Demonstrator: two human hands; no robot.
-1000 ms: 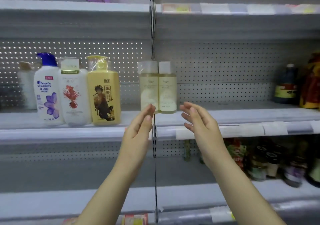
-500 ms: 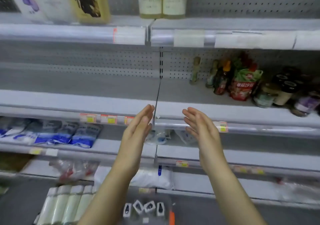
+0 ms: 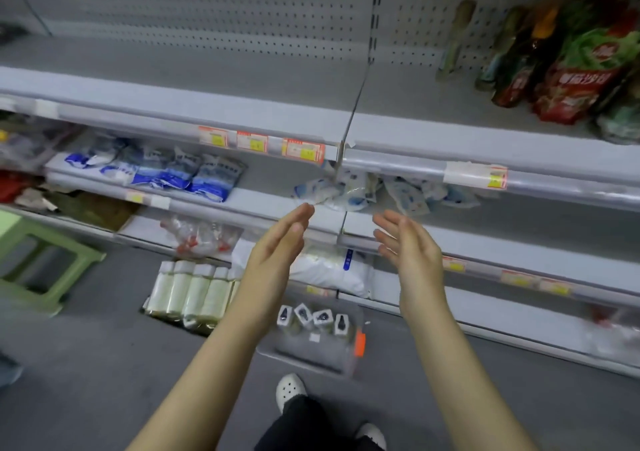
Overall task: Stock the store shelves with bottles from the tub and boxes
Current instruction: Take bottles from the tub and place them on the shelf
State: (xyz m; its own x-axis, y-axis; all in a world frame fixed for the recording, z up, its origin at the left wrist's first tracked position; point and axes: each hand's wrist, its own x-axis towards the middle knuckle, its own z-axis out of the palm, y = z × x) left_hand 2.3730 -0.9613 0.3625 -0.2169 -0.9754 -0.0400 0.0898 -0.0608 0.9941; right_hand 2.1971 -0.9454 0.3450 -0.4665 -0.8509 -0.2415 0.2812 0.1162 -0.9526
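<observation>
Both my hands are empty and held out in front of the shelves, palms facing each other. My left hand point(image 3: 277, 246) has straight fingers; my right hand point(image 3: 407, 242) is relaxed, fingers slightly spread. Below them on the grey floor stands a clear plastic tub point(image 3: 311, 350) holding several small bottles with black-and-white caps point(image 3: 311, 317). Left of the tub lies a row of pale yellowish bottles with white caps point(image 3: 188, 291), partly hidden behind my left forearm. The grey shelf point(image 3: 242, 86) above my hands is bare on its left half.
Sauce bottles and a red-green pouch point(image 3: 575, 76) stand at the right of the upper shelf. Blue-white bags point(image 3: 166, 173) lie on the shelf below. A green stool point(image 3: 38, 260) stands at the left. A white bag point(image 3: 329, 270) rests low. My white shoes point(image 3: 289, 388) are near the tub.
The view has swung down from the shelf with shampoo bottles to the lower shelves and floor. Both hands stay open and empty, in the same pose.
</observation>
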